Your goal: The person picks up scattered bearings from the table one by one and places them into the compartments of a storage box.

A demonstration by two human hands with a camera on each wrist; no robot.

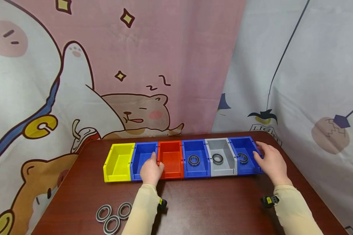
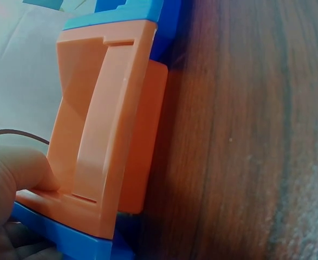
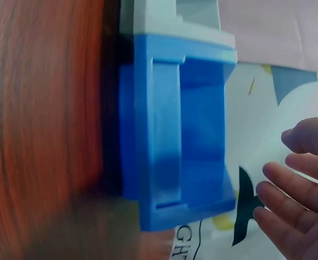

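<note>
My left hand is at the wall between a red bin and a blue bin. In the left wrist view its thumb presses inside the red bin, while the other fingers lie on the blue side, partly hidden. At the row's right end, my right hand hovers beside another blue bin, fingers loosely spread and holding nothing. That bin holds a ball bearing. Similar bearings lie in the grey bin and in the blue bin left of it.
A yellow bin closes the row's left end. Near the left forearm, three larger bearings, one of them the front bearing, lie on the brown table. Printed curtains hang behind the table and along its sides.
</note>
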